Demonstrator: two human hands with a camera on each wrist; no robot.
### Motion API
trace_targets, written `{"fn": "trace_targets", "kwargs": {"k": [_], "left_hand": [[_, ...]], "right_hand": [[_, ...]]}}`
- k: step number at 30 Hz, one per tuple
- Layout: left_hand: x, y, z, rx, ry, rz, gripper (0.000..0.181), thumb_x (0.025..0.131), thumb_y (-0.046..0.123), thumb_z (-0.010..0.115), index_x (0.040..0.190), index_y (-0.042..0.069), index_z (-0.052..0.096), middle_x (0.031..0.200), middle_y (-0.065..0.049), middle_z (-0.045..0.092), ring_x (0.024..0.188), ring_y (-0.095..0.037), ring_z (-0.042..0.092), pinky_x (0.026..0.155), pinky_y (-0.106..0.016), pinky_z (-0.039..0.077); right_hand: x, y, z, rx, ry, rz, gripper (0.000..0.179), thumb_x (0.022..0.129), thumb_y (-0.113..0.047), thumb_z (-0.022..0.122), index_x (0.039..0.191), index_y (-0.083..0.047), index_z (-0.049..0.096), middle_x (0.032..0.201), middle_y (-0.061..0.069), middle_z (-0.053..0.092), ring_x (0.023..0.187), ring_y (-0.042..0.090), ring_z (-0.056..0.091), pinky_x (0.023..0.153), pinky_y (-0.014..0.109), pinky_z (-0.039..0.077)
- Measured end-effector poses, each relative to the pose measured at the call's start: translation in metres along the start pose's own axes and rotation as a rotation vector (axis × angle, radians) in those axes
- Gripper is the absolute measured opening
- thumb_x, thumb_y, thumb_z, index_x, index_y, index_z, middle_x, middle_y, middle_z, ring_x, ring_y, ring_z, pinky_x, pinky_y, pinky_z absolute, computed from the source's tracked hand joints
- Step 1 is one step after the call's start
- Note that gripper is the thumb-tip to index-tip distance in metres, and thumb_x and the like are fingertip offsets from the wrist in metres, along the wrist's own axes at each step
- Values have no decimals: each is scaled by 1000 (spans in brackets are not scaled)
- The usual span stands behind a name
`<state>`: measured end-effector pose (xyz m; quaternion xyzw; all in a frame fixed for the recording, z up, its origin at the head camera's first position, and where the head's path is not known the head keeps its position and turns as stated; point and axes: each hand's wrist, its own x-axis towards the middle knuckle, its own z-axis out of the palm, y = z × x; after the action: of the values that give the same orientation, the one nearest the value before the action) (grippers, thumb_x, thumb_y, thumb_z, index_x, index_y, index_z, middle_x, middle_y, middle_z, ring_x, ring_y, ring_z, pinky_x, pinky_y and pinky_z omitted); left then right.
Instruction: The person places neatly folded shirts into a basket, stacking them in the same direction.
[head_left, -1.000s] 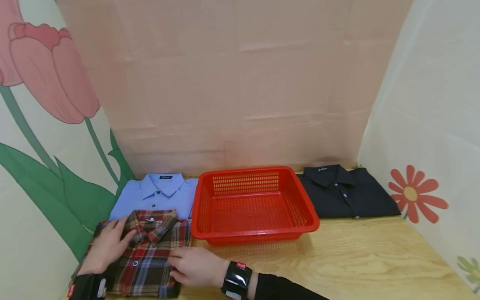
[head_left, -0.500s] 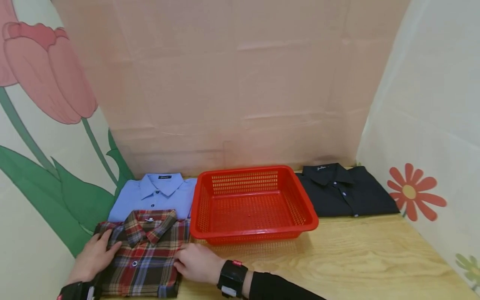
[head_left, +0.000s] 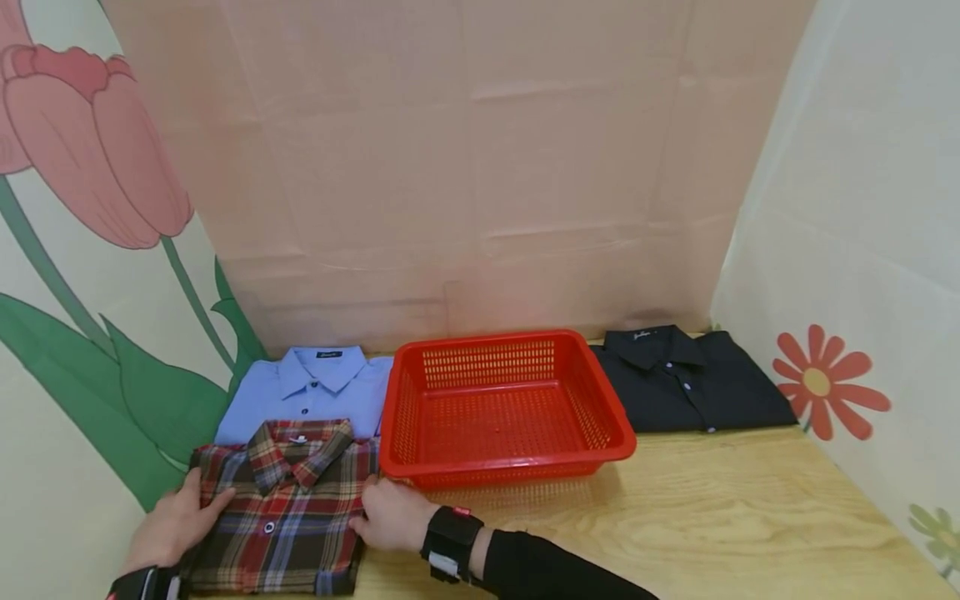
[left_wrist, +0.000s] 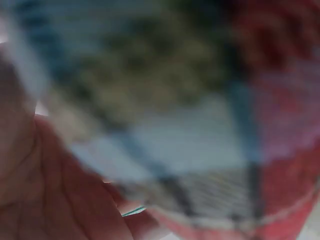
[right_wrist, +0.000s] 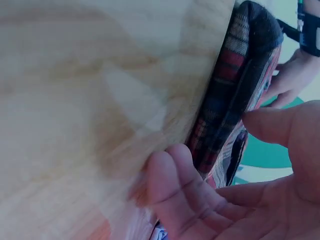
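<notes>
Evidently, the plaid shirt [head_left: 281, 557] is lying between both hands on the counter [head_left: 690, 521]

The left hand [head_left: 167, 525] is holding its left edge, thumb on top; in the left wrist view the fingers are running behind the cloth, so that grip seems closed on the edge. The right hand [head_left: 397, 514] is pinching the right edge, thumb above, fingers low by the counter. Neither hand is lying nearer: the plaid shirt is touching both. Its button line is running near to far, and its collar is pointing away from the hands, towards the back wall [head_left: 480, 192]. Its long axis seems to be following that line, though foreshortening is leaving this unsure.

Just beyond the right hand, the basket [head_left: 517, 463] is standing with its long side crosswise. Farther back, the blue shirt [head_left: 258, 396] is lying behind the collar, the black shirt [head_left: 727, 392] past the basket's other side.
</notes>
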<state>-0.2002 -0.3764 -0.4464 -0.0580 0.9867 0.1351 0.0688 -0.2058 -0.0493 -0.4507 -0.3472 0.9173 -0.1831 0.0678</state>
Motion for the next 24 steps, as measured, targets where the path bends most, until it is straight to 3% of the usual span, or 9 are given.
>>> {"fn": "trace_targets", "kwargs": {"k": [2,4,7,11,14,17,19,21,24], "left_hand": [[1,-2,2,-1,-14,-11,104,92,65,36,131,-29,14,121,-55,33,100,-62,45,78,-63,46],[1,-5,3,0,-30,-22,106,90,67,34,130,-29,14,118,-55,35,97,-61,47,77,-62,47],[4,-8,5,12,-45,-24,107,90,69,33,130,-30,14,116,-55,38,95,-60,49,76,-62,47],[6,-9,8,20,-49,-8,106,91,67,33,129,-30,15,113,-54,40,94,-59,51,76,-61,47],[8,-7,8,18,-49,3,104,91,66,35,126,-31,17,112,-54,40,95,-59,50,77,-61,47],[9,-5,7,19,-55,8,101,92,62,38,125,-32,19,114,-55,39,98,-60,49,79,-61,46],[9,-5,6,20,-62,2,100,92,61,39,126,-31,19,115,-54,39,99,-60,48,79,-62,46],[9,-5,5,20,-70,-3,101,92,63,38,129,-29,18,117,-54,38,99,-60,48,78,-62,46],[8,-6,5,16,-71,-10,102,91,66,36,133,-25,16,118,-53,39,97,-60,49,76,-62,46]], "right_hand": [[1,1,1,29,-37,53,45,92,-40,58,96,5,66,82,7,66,43,6,44,39,20,38],[1,3,2,82,-67,101,45,92,-41,57,73,-2,66,62,-2,59,36,6,36,32,20,30],[-1,4,3,165,-91,139,55,92,-41,57,46,-15,41,40,-8,24,28,6,21,27,22,15],[0,6,3,218,-98,134,55,92,-40,58,47,-18,35,40,-11,20,29,5,19,28,21,15],[4,6,2,268,-113,93,36,91,-38,60,62,-19,52,46,-11,32,35,5,29,33,21,24],[9,6,-1,328,-136,56,20,90,-36,62,88,-15,62,58,-8,49,45,6,42,40,21,34],[12,6,-1,365,-156,78,35,89,-37,62,108,-8,60,77,-1,61,58,8,51,49,21,41],[15,5,-1,405,-174,116,55,89,-40,62,124,1,52,102,7,65,75,10,57,61,23,47],[17,3,-1,513,-202,193,79,90,-42,61,142,7,27,138,19,46,97,17,59,74,30,51]]}}
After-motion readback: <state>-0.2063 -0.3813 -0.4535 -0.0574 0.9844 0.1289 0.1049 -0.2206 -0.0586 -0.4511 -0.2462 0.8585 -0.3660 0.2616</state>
